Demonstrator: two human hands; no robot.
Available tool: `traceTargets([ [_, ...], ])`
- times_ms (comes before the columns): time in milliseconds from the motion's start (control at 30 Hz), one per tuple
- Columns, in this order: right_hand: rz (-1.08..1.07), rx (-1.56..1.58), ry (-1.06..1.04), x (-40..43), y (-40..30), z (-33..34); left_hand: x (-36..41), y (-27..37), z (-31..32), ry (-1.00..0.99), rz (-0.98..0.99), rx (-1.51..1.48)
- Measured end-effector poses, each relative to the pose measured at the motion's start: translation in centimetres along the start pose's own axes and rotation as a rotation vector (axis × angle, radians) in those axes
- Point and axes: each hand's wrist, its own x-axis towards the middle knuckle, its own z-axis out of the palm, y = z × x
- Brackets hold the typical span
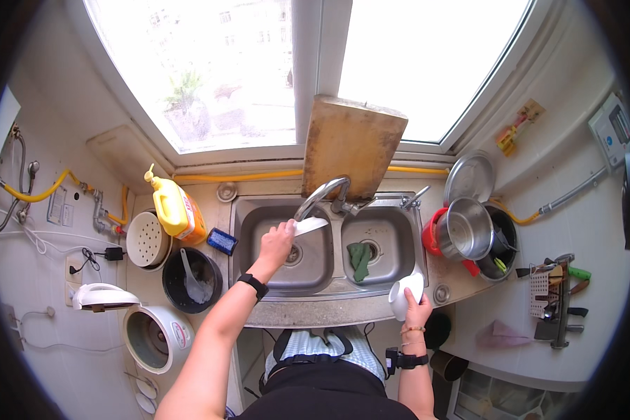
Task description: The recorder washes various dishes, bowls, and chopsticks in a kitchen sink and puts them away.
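My left hand grips a white dish beside the spout of a chrome faucet, over the left basin of a steel double sink. The dish is seen nearly edge-on, so its exact shape is unclear, and I cannot tell whether water is running. Off the sink's front right corner, my right hand holds a white bowl tilted on its side, thumb against its outside. A crumpled green cloth lies by the drain in the right basin.
Left of the sink stand a yellow detergent jug, a blue sponge, a dark pot with a ladle, and an open rice cooker. Rightward are stacked steel pots and a wall knife rack. A cutting board leans behind the faucet.
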Motion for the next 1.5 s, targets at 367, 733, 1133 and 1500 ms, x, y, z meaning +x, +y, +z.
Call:
traceTargets([
  [367, -0.019, -0.02, 0.03, 0.1, 0.6, -0.7, -1.0, -2.2, -0.7, 0.175, 0.211, -0.025],
  [733, -0.021, -0.043, 0.023, 0.4, 1.0, -0.5, -2.4, -2.2, -1.0, 0.227, 0.285, -0.005],
  [1133, 0.001, -0.032, 0.072, 0.4, 1.7, -1.0, -1.8, -1.9, 6.2, -0.1, -0.874, -0.964],
  [1500, 0.057, -0.012, 0.122, 0.5, 2.1, -1.7, -3.2, -0.2, 8.2, -0.058, -1.31, -1.807],
])
